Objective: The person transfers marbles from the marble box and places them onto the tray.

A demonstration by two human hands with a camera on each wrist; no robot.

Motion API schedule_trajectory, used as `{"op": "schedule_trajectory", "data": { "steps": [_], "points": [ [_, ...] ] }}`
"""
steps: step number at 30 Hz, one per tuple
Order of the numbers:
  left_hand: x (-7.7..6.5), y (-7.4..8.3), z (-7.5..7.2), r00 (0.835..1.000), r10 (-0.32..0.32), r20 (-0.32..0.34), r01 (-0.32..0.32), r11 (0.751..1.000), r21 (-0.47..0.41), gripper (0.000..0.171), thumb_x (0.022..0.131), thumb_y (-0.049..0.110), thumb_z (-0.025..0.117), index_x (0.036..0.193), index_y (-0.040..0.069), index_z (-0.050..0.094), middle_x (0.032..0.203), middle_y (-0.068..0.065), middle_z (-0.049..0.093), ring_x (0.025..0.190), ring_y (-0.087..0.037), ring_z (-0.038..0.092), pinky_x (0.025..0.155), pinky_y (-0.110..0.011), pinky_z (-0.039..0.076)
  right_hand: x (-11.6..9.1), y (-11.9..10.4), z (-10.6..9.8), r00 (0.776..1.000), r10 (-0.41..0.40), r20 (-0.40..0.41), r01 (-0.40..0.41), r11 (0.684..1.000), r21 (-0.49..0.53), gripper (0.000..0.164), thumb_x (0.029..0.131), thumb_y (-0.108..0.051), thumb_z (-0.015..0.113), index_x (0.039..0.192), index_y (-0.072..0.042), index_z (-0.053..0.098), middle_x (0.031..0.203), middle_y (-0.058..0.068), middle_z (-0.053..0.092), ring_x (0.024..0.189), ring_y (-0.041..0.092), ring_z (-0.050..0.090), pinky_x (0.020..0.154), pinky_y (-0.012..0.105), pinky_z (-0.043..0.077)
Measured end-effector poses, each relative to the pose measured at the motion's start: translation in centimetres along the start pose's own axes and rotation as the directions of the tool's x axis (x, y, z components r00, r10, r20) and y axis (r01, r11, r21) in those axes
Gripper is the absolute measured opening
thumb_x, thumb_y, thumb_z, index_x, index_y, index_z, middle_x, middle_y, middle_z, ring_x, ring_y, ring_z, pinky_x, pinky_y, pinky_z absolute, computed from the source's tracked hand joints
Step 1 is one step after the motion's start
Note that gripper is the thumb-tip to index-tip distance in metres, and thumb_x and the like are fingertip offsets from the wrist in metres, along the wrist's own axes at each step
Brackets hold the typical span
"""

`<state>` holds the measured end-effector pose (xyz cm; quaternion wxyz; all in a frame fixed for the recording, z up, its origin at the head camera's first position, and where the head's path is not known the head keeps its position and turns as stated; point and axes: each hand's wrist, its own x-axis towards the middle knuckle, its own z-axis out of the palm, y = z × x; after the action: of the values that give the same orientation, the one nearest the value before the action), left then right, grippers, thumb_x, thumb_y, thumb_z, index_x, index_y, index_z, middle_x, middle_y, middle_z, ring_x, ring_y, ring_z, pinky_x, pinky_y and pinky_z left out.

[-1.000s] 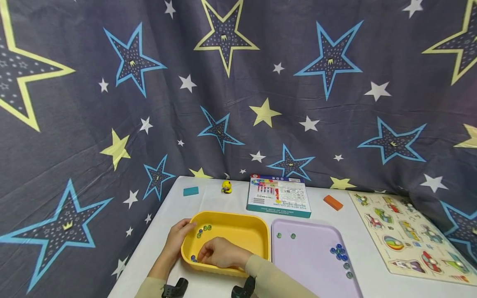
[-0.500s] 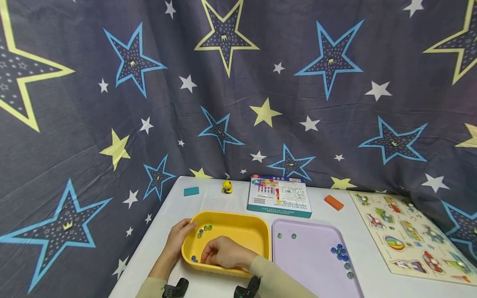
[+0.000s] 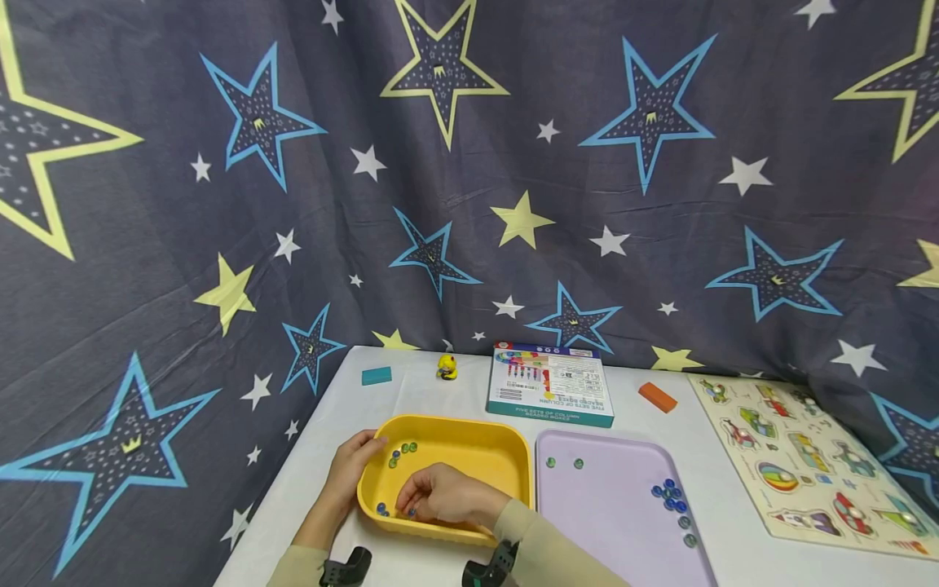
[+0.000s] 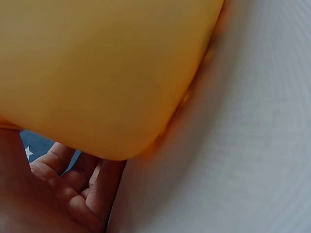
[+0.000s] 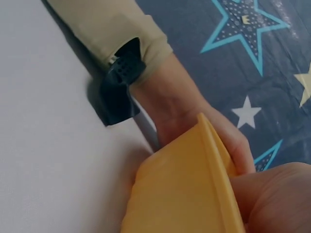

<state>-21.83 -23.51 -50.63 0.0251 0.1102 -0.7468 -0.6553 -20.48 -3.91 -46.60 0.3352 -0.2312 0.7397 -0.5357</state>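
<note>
My left hand (image 3: 352,469) grips the left end of a yellow tub (image 3: 469,422), thumb over the rim. In the left wrist view its fingers (image 4: 97,189) lie curled under the tub's corner. Inside the tub, near the front wall, my right hand (image 3: 451,496) has its fingers bent downward and pinches a small blue-green glass marble (image 3: 412,512). Two blue marbles (image 3: 382,509) lie just left of those fingertips. Farther back in the tub is a short row of green and blue marbles (image 3: 405,447). The right wrist view shows the tub's wall hiding the right fingertips.
Right beside the tub lies a lilac tray (image 3: 601,522), with a cluster of blue marbles (image 3: 669,495) and a few green ones. Behind stand a boxed toy set (image 3: 550,387), a yellow duck (image 3: 447,368), a teal block (image 3: 376,376) and an orange block (image 3: 657,397). A wooden puzzle board (image 3: 814,473) lies far right.
My right hand has shifted slightly to the right along the tub's front, and a marble now shows at its fingertips. The left hand and the tub have stayed in place.
</note>
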Motion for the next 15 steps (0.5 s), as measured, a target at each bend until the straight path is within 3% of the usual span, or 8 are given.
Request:
{"op": "schedule_trajectory", "data": {
  "steps": [4, 9, 15],
  "points": [
    [0.09, -0.13, 0.04, 1.0, -0.003, -0.006, 0.003, 1.0, -0.003, 0.039, 0.083, 0.038, 0.059, 0.106, 0.007, 0.061, 0.099, -0.01, 0.06, 0.084, -0.019, 0.055, 0.07, -0.024, 0.047, -0.07, 0.19, 0.14, 0.999, -0.037, -0.005, 0.036, 0.998, -0.057, 0.021, 0.074, 0.014, 0.057, 0.082, -0.004, 0.066, 0.076, 0.003, 0.064, 0.064, 0.011, 0.053, 0.059, 0.022, 0.043],
    [0.13, -0.25, 0.11, 1.0, -0.001, -0.006, 0.001, 1.0, -0.007, 0.037, 0.083, 0.038, 0.059, 0.104, 0.008, 0.061, 0.098, -0.01, 0.061, 0.083, -0.02, 0.055, 0.069, -0.025, 0.048, -0.22, 0.29, 0.18, 0.997, -0.052, -0.051, 0.045, 0.989, -0.142, 0.004, 0.082, -0.006, 0.063, 0.082, -0.008, 0.066, 0.074, -0.001, 0.063, 0.064, 0.01, 0.049, 0.059, 0.021, 0.039],
    [0.11, -0.16, 0.01, 1.0, -0.012, -0.001, 0.012, 1.0, 0.0, 0.04, 0.082, 0.041, 0.059, 0.106, 0.008, 0.061, 0.098, -0.009, 0.061, 0.084, -0.021, 0.055, 0.071, -0.025, 0.048, -0.69, 0.22, 0.0, 0.994, -0.044, -0.101, 0.022, 0.977, -0.212, 0.014, 0.085, -0.026, 0.061, 0.079, -0.015, 0.066, 0.071, -0.002, 0.061, 0.062, 0.01, 0.048, 0.054, 0.022, 0.034]
  ]
}}
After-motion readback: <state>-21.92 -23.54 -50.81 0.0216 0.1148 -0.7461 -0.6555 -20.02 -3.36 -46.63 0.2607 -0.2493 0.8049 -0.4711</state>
